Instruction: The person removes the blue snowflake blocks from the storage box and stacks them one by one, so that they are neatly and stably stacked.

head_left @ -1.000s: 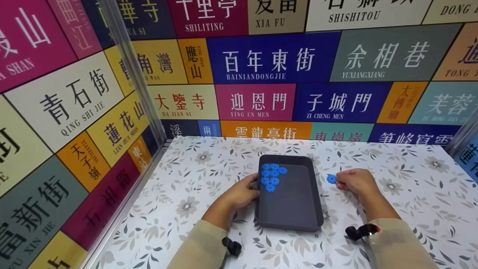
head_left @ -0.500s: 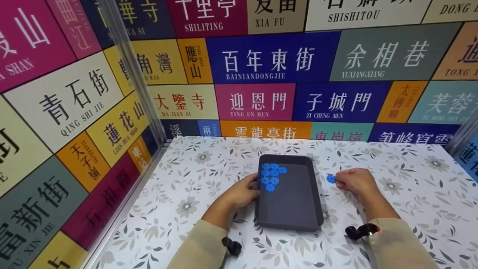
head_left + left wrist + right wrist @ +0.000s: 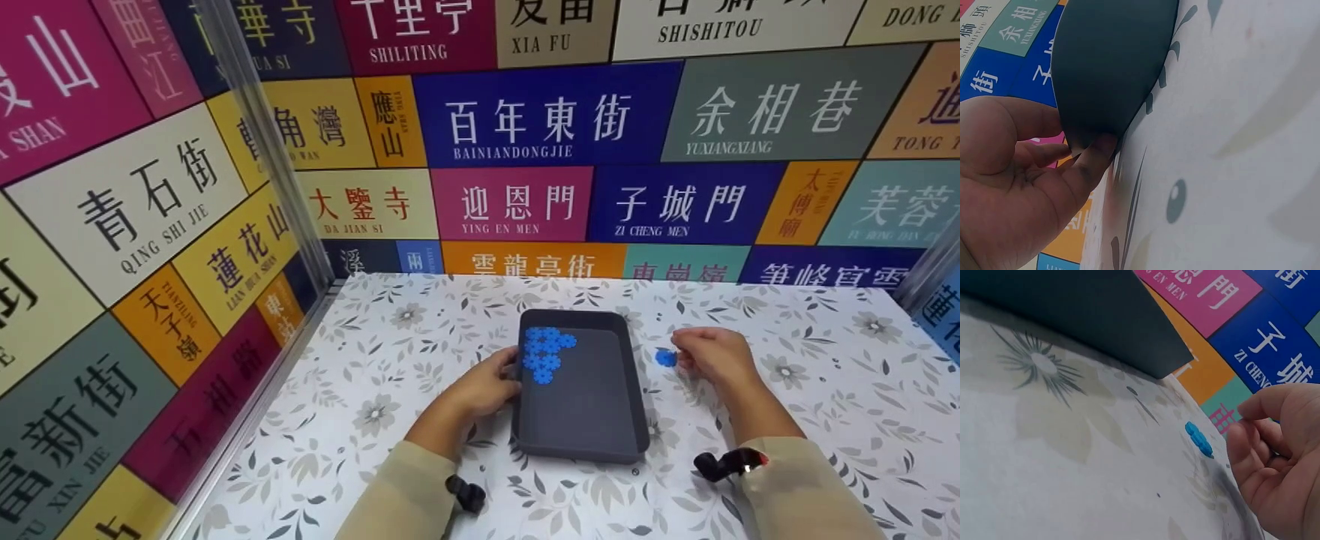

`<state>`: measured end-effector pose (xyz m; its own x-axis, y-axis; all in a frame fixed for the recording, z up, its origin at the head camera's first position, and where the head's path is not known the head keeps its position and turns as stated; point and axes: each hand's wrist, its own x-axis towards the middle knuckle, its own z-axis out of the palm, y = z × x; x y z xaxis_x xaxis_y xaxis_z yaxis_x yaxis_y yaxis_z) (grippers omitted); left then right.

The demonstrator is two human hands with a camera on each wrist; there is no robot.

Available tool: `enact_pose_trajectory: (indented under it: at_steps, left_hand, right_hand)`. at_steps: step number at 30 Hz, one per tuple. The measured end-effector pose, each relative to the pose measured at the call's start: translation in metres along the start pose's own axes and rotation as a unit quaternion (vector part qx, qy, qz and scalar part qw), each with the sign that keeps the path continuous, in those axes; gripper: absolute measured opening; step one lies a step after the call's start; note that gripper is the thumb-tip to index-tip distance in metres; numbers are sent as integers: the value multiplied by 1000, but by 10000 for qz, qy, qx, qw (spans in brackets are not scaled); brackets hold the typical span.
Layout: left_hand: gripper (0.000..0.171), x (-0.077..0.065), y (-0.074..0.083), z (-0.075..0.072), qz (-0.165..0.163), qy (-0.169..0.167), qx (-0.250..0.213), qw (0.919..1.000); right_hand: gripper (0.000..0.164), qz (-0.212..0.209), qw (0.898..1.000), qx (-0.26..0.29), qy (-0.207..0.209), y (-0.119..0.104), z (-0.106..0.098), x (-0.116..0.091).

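Observation:
A dark grey rectangular tray (image 3: 581, 420) stands on the patterned table. Inside, several blue flower-shaped discs (image 3: 546, 346) lie close together in its far left part. My left hand (image 3: 484, 386) holds the tray's left side; in the left wrist view the thumb (image 3: 1098, 149) presses on the outer wall near the bottom, other fingers behind. Right of the tray is one loose blue flower-shaped disc (image 3: 665, 358). My right hand (image 3: 716, 356) is beside it, index finger raised and the others loosely curled. In the right wrist view a small gap separates the disc (image 3: 1198, 439) from the thumb.
White tablecloth (image 3: 375, 465) with grey flowers and leaves covers the table. Behind and to the left rise walls (image 3: 547, 112) of coloured panels with place names. Black camera mounts (image 3: 724, 465) sit on both wrists, over beige sleeves.
My right hand's fingers have lifted and loosened from the blue disc, which stays in about the same place. The left hand and the tray have not moved.

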<state>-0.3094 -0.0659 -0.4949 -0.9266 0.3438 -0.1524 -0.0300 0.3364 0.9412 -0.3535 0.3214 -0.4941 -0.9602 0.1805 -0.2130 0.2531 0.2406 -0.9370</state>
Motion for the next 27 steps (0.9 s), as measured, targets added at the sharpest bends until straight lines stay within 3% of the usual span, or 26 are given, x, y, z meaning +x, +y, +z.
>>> enact_pose_trajectory:
  at_steps: [5, 13, 20, 27]
  left_hand:
    - [72, 1, 0, 0, -13, 47, 26, 10000]
    - [73, 2, -1, 1, -32, 99, 33, 9999]
    - [73, 2, -3, 1, -68, 93, -80, 9999]
    - [71, 2, -1, 1, -132, 133, -19, 9998]
  right_hand:
    - [46, -274, 9992, 265, -146, -12, 10, -9]
    - [9, -524, 9934, 817, -615, -31, 29, -21]
    - [22, -689, 9934, 597, -692, -41, 44, -32]
    - [12, -959, 9899, 687, -781, -50, 63, -41]
